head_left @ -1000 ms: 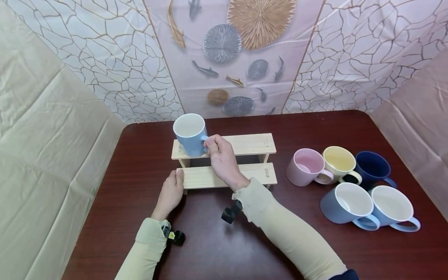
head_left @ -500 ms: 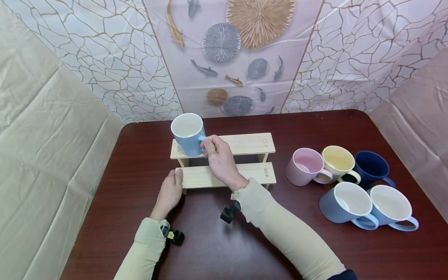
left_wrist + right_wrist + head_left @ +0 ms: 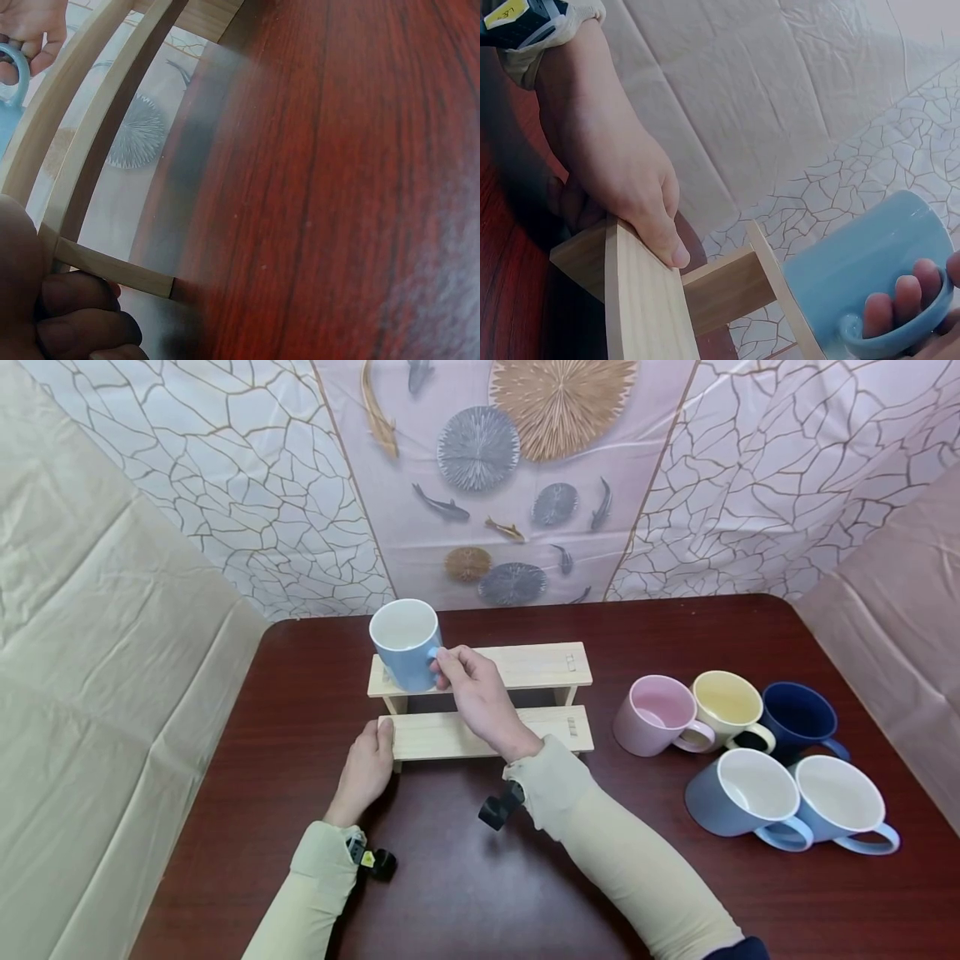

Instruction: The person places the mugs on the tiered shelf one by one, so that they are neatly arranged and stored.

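Note:
A light blue mug stands upright at the left end of the upper step of a two-step wooden shelf. My right hand holds its handle, and in the right wrist view the fingers pass through the handle loop. My left hand grips the left end of the lower step. Its thumb lies on top of the board, and the curled fingers show beneath it in the left wrist view. The right hand's own forearm crosses in front of the lower step.
To the right stand a pink mug, a yellow mug and a dark blue mug. Nearer are two light blue mugs, a left one and a right one. Fabric walls border the dark red table.

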Action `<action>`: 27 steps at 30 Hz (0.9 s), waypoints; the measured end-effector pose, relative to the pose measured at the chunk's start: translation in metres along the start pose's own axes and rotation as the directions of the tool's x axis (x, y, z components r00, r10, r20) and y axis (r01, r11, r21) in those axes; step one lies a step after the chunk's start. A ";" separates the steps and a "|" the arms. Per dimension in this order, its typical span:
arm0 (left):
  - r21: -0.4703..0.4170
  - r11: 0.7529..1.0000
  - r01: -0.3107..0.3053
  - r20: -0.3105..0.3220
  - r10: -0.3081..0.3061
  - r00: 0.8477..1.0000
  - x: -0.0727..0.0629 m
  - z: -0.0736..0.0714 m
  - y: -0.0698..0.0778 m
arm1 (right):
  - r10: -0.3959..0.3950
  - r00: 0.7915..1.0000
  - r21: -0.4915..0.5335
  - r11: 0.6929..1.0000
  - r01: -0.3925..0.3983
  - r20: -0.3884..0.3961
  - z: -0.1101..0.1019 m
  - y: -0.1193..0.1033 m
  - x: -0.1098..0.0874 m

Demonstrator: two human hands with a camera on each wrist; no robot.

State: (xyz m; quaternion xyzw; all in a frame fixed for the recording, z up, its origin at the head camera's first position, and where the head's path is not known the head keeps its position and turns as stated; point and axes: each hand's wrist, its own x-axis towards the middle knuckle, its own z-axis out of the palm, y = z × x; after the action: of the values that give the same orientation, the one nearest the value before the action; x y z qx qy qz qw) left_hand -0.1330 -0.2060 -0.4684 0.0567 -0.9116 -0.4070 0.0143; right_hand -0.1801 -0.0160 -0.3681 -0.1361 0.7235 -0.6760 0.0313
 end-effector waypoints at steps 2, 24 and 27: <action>0.000 1.000 0.001 -0.001 -0.001 1.000 0.000 0.000 0.001 | 0.007 1.000 0.006 1.000 -0.007 0.001 -0.001 0.000 0.000; -0.006 1.000 0.010 0.001 -0.010 1.000 0.000 0.000 0.000 | -0.004 0.986 0.009 1.000 0.006 -0.165 -0.027 -0.009 -0.028; -0.005 1.000 0.007 0.003 -0.007 1.000 -0.001 0.000 0.000 | -0.016 0.982 0.016 1.000 0.019 -0.187 -0.036 -0.009 -0.038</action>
State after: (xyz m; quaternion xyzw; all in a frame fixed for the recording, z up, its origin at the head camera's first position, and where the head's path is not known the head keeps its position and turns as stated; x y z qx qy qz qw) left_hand -0.1321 -0.2063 -0.4686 0.0591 -0.9104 -0.4092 0.0115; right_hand -0.1503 0.0280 -0.3611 -0.0781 0.7159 -0.6926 -0.0414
